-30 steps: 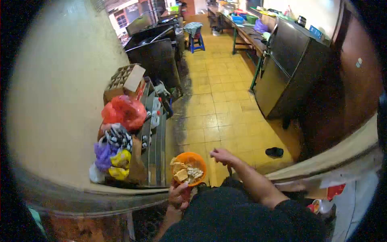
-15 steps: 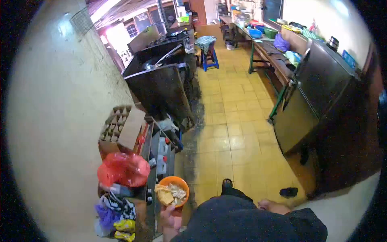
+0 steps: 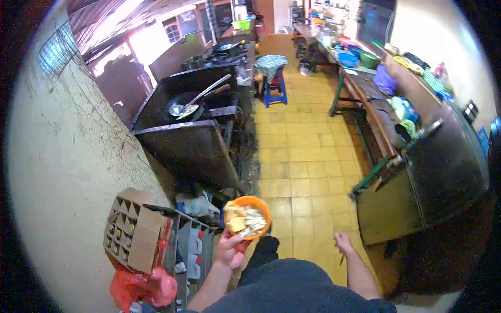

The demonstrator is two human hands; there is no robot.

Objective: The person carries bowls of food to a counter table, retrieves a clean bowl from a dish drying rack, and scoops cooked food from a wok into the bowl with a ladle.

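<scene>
My left hand (image 3: 229,247) grips the near rim of an orange bowl (image 3: 265,208) and holds it level ahead of my body. In the bowl are pale yellow flat pieces (image 3: 237,221) on the left and whitish chopped pieces (image 3: 254,222) on the right; what they are I cannot tell. My right hand (image 3: 343,243) hangs low over the floor on the right, its fingers curled. A thin dark tip shows below it, too small to name.
A stove (image 3: 177,128) with a wok and a long-handled ladle (image 3: 180,109) stands ahead left. Nearer are an egg-tray-like divided carton (image 3: 143,237) and a red plastic bag (image 3: 141,287). A blue stool (image 3: 275,94) stands in the aisle. A long bench (image 3: 360,83) and fridge (image 3: 417,182) line the right.
I have moved forward along the aisle, and the stove and fridge look closer. My left hand has carried the orange bowl forward, away from the shelf. My right arm now reaches further out.
</scene>
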